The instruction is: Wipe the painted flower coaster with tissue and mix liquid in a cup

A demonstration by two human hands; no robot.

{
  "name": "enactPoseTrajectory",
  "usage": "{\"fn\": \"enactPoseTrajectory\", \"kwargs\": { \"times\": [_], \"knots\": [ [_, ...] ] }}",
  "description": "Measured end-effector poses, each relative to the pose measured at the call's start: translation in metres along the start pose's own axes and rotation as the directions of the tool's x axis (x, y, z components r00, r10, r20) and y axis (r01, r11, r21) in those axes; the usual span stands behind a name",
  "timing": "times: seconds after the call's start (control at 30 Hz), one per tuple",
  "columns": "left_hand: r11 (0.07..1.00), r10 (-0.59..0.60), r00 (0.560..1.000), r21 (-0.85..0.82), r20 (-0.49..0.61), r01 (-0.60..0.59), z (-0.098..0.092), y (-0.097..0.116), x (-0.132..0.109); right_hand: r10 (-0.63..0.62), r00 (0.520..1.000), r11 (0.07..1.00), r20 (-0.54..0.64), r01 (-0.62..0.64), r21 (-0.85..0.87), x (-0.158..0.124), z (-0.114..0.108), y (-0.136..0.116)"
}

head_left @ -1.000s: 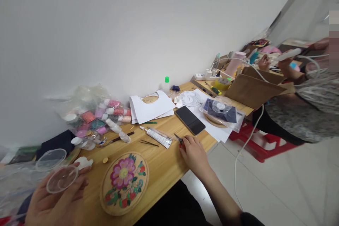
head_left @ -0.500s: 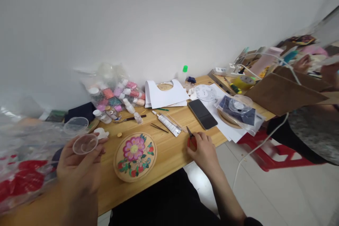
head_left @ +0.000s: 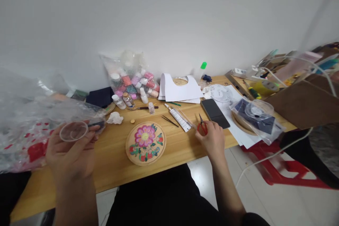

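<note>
My left hand (head_left: 71,155), at the left over the plastic bags, has its fingers closed around a small clear plastic cup (head_left: 65,135) with a round rim. A dark thing shows by its fingertips, too unclear to name. On the right, my right hand (head_left: 212,137) rests on the wooden table with its fingers on the red handles of small scissors (head_left: 202,127), whose blades point toward the wall. Between my hands lies a round wooden board (head_left: 128,148) bearing a colourful flower pattern. A crumpled white tissue (head_left: 114,118) is near my left hand.
Behind the board stand small bottles (head_left: 129,101) and a bag of coloured jars (head_left: 132,74). Tweezers (head_left: 170,121), a white tube (head_left: 180,119) and a phone (head_left: 215,113) lie toward the right. A brown paper bag (head_left: 299,102) and a white cable (head_left: 275,155) are at far right.
The view has swung left, so the table things sit further right. A second clear round piece beyond my left hand no longer shows apart. Both hands keep their hold.
</note>
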State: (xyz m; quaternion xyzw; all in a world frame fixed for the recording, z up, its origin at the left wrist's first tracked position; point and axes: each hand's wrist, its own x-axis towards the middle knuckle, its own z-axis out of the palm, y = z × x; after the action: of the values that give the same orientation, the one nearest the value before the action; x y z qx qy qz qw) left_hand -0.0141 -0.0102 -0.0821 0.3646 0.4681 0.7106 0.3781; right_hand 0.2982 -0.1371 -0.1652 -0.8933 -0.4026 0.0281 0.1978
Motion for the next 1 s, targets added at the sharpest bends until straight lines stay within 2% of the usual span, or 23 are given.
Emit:
{"fn": "enactPoseTrajectory", "kwargs": {
  "times": [0.2,0.43,0.63,0.8,0.9,1.0],
  "knots": [
    [1.0,0.024,0.992,0.019,-0.122,-0.022,-0.022,0.008,0.004,0.026,0.998,0.996,0.063,-0.021,-0.085,0.003,0.003,-0.002],
    [0.998,0.061,0.988,-0.025,-0.141,-0.066,-0.044,0.008,0.014,0.026,0.998,0.987,0.064,-0.015,-0.157,0.004,0.005,0.006],
    [0.991,0.07,0.973,-0.1,-0.219,-0.094,-0.057,0.019,0.019,-0.094,0.991,0.981,0.1,0.109,-0.16,0.01,0.011,0.014],
    [0.984,0.114,0.957,-0.104,-0.267,-0.146,-0.081,0.027,0.023,-0.195,0.972,0.966,0.135,0.214,-0.148,0.021,0.012,0.018],
    [0.979,0.147,0.951,-0.094,-0.273,-0.178,-0.098,0.03,0.024,-0.238,0.971,0.961,0.019,0.238,-0.14,0.023,0.008,0.016],
    [0.978,0.141,0.936,-0.101,-0.321,-0.182,-0.114,0.033,0.025,-0.306,0.942,0.951,-0.135,0.295,-0.092,0.022,-0.001,-0.003]
  ]
}}
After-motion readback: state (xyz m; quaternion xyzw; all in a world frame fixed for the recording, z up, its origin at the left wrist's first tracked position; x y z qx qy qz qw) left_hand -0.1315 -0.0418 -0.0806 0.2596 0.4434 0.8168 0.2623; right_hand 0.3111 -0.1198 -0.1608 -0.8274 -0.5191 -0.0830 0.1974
